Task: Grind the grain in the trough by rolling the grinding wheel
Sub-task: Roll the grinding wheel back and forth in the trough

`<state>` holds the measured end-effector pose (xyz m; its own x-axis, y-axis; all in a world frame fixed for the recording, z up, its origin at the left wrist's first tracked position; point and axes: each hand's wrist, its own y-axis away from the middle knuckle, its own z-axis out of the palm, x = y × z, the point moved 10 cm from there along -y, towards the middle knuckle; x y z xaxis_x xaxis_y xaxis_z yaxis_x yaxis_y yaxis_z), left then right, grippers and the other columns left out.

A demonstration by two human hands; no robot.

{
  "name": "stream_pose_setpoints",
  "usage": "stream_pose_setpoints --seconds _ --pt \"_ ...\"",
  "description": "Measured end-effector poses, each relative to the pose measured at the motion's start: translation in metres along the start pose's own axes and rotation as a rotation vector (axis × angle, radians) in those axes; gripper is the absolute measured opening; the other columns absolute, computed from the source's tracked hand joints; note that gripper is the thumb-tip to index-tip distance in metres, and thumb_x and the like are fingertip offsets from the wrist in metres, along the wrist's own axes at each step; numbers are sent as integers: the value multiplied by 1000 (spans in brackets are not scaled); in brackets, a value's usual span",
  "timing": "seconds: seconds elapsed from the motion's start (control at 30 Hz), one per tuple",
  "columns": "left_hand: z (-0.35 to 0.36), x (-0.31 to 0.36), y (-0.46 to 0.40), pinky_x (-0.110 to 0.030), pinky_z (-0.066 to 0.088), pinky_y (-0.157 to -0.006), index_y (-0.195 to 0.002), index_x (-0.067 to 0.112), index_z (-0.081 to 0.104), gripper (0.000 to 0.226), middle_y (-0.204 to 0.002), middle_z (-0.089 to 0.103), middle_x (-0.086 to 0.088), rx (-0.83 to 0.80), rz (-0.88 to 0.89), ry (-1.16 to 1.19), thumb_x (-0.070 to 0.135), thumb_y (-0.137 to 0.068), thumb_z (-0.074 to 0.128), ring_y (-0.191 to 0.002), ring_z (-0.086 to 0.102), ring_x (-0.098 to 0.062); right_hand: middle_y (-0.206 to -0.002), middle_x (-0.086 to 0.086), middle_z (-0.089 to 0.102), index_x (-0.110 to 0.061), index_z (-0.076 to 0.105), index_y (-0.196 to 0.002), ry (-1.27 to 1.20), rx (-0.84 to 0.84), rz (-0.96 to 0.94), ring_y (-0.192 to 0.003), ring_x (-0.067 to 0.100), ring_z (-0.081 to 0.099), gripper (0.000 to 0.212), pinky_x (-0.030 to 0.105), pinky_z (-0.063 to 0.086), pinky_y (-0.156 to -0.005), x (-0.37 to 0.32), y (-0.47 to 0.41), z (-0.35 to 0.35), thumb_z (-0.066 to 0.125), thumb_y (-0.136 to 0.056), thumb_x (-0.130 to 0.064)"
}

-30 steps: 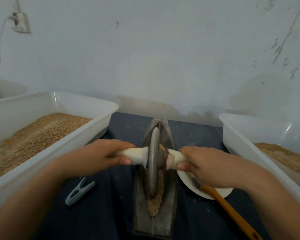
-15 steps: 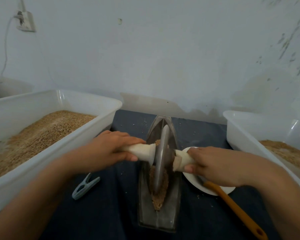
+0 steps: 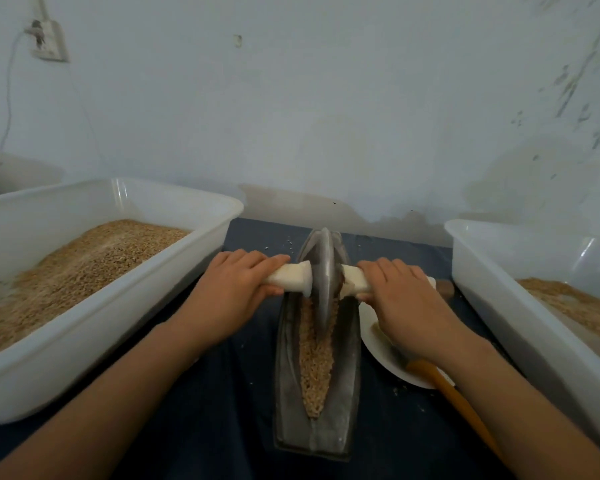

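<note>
Both hands (left (image 3: 234,292), right (image 3: 404,299)) grip the grinding wheel's (image 3: 323,282) handles between them.

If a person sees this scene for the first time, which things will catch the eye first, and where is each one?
At the centre, the grey grinding wheel stands on edge in the long metal trough, near its far end, with crushed grain lying in the groove toward the viewer. The left hand and right hand grip the white handle on either side of the wheel. Two big white tubs of grain flank them, the left tub and the right tub.
</note>
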<state>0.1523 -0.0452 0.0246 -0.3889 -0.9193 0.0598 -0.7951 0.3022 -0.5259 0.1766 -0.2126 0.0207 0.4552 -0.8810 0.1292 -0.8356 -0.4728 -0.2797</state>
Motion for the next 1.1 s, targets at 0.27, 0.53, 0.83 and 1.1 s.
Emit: stream_pose_setpoints --seconds 0.27,0.53,0.83,1.1 --pt "-10 4 17 -11 38 -89 -125 45 51 42 -108 61 22 -445 24 489 38 -85 61 -102 53 7 -92 -8 45 -26 38 -99 -147 -438 -112 -72 3 39 19 25 32 -66 -26 34 -20 36 -97 -45" --pt "-1 -7 12 -19 38 -86 -130 40 45 40 -115 58 14 -283 -35 260 44 -90 50 -99 53 0 -109 -5 51 -25 42 -120 -91 -194 -89 -94 13 48 27 29 36 -81 -14 10 -15 35 -98 -41" --pt "-9 4 2 -27 30 -90 -139 29 42 49 -116 57 6 -22 55 -6 41 -92 50 -104 51 -15 -122 -4 45 -25 35 -128 -29 -112 -30 -105 14 42 33 28 30 -88 -4 5 -3 34 -99 -39" --pt "-11 5 21 -22 40 -94 -129 45 47 49 -115 59 22 -480 43 517 47 -81 55 -107 52 5 -86 -9 46 -25 41 -103 -189 -457 -125 -70 2 40 22 18 28 -56 -30 42 -28 37 -96 -45"
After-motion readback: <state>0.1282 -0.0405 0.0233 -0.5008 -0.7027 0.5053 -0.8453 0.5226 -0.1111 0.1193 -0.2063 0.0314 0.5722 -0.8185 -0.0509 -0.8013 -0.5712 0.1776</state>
